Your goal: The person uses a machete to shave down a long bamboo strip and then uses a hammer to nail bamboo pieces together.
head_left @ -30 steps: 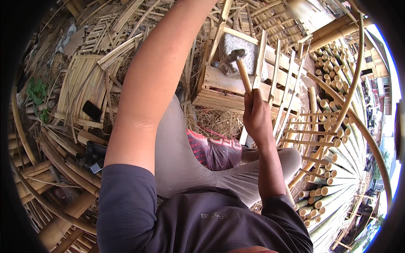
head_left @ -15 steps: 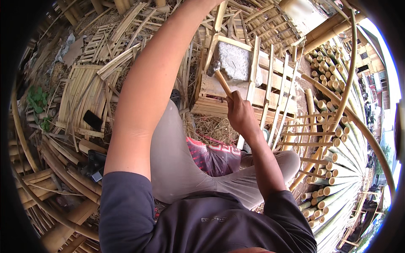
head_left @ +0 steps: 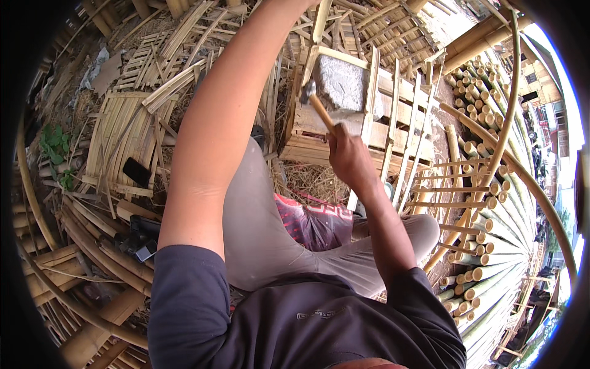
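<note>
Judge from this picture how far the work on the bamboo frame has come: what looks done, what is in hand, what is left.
Done: the bamboo frame already carries several slats fixed side by side. In hand: the right hand grips a hammer with its head at the frame's left edge; the left hand is out of view past the picture's top. Left: loose slats lie about, so more fixing probably remains.

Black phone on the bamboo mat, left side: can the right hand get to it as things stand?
Probably not. The right hand is shut on the hammer at the bamboo frame, and the raised left arm and bent knee lie between it and the phone.
</note>
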The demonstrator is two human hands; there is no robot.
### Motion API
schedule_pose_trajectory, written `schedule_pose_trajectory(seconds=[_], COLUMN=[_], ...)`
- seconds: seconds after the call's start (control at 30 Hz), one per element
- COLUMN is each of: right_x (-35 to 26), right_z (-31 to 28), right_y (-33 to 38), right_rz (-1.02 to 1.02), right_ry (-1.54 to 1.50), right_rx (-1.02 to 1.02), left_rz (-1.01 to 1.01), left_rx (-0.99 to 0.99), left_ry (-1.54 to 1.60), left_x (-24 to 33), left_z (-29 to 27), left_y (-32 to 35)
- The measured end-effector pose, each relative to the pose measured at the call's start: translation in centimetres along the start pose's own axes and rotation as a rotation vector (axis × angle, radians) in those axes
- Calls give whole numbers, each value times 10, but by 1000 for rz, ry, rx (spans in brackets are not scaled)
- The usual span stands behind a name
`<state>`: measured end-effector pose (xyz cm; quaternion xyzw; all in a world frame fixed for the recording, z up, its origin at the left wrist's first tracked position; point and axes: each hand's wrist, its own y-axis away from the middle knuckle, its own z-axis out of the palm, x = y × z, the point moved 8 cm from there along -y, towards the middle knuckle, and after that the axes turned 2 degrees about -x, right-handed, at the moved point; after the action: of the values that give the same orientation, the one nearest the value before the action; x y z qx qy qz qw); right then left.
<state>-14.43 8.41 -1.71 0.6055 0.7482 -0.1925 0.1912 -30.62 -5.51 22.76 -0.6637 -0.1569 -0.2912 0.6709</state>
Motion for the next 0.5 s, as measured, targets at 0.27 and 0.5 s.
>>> schedule_pose_trajectory(seconds=[0.27,0.5], right_x=[-32,-18], right_z=[5,42], right_y=[41,66], right_rz=[-40,108], right_ry=[-238,-340], right_rx=[113,33], left_rz=[10,227], left_rx=[36,172], left_ry=[-31,-28], left_x=[20,48], left_z=[-14,-23], left_y=[17,55])
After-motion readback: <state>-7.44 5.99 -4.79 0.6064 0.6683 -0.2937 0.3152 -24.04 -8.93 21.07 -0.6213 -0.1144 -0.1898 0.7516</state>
